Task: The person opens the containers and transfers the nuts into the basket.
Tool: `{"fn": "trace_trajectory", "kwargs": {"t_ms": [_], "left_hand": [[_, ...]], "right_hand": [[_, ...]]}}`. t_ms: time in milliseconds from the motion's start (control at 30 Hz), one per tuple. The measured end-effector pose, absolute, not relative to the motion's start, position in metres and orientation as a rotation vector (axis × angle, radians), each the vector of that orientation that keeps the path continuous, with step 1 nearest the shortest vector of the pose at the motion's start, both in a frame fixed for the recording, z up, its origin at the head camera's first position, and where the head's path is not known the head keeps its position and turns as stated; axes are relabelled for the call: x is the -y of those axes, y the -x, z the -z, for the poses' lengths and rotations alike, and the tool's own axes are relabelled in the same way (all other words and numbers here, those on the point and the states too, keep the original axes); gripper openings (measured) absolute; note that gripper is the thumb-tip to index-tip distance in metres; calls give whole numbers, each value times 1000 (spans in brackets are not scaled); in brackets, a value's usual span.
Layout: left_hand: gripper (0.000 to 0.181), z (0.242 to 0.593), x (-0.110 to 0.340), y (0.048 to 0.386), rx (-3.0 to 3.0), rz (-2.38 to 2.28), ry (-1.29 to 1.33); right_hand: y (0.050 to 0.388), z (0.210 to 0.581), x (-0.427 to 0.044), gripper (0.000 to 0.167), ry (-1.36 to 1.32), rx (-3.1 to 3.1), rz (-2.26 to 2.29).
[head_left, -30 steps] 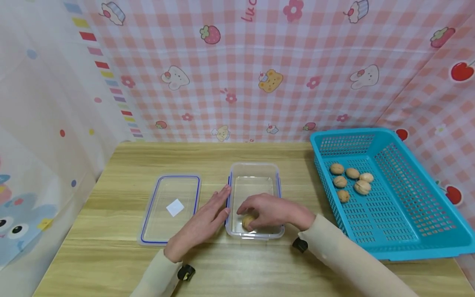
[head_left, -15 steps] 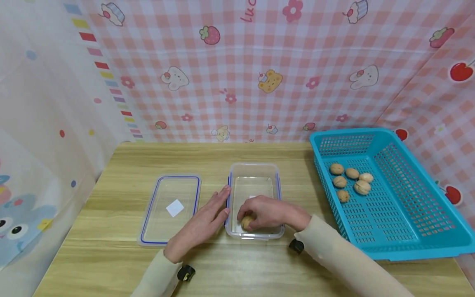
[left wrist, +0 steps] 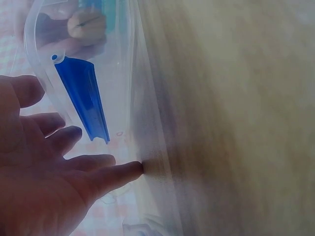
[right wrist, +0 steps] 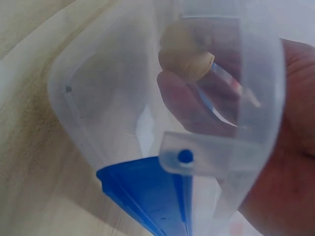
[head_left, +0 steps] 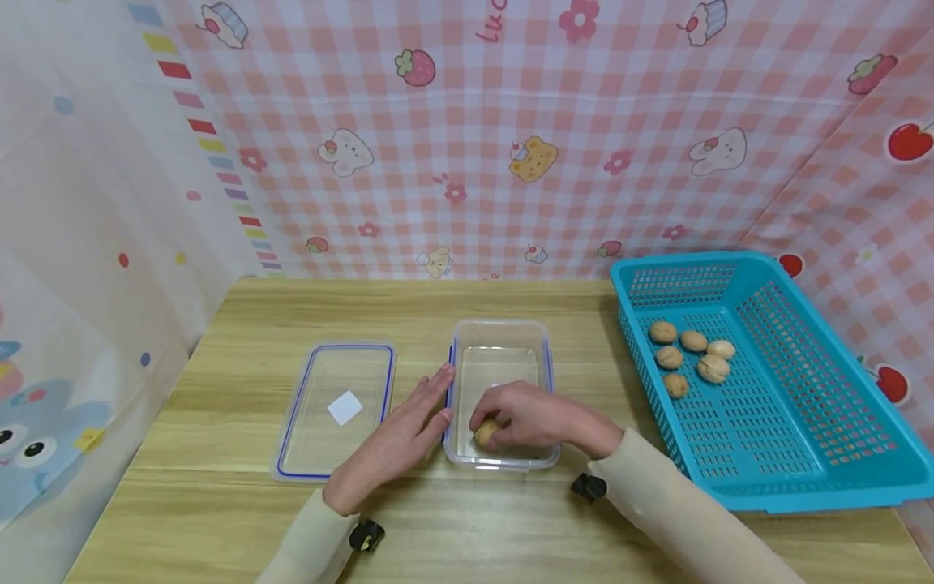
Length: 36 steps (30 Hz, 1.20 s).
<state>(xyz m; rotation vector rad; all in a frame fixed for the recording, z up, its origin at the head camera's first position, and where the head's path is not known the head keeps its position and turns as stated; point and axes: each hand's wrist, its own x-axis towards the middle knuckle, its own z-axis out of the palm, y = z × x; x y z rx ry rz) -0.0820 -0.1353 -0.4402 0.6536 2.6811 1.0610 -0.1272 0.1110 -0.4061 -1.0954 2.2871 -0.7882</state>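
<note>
Inside a clear plastic box (head_left: 503,369) with blue side latches, my right hand (head_left: 521,414) pinches a walnut (head_left: 486,435) low in the near left corner. Through the box wall, the right wrist view shows the walnut (right wrist: 184,56) between thumb and fingers. My left hand (head_left: 397,434) lies along the box's left side, its fingers extended and the fingertips at the wall. A blue latch (left wrist: 83,98) hangs beside those fingers in the left wrist view. The box's floor is partly hidden by my right hand.
Left of the box lies its clear lid (head_left: 314,438) with a blue seal and a white square label (head_left: 344,408). A turquoise basket (head_left: 824,454) at the right holds several walnuts (head_left: 713,369). A patterned cloth (head_left: 474,162) hangs behind the wooden table (head_left: 467,527).
Very little differs. My right hand shifts slightly within the box, still pinching the walnut near the same corner. My left hand keeps its place at the wall.
</note>
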Motion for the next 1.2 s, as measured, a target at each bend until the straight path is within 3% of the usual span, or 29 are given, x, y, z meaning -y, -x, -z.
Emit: {"fn": "trace_trajectory", "kwargs": {"t_ms": [567, 1200], "left_hand": [[60, 440, 134, 82, -2685, -1054, -668], [60, 440, 134, 83, -2689, -1049, -680]], "right_hand": [[113, 398, -124, 19, 1038, -2292, 1050], [91, 379, -144, 25, 1045, -2393, 1193]]}}
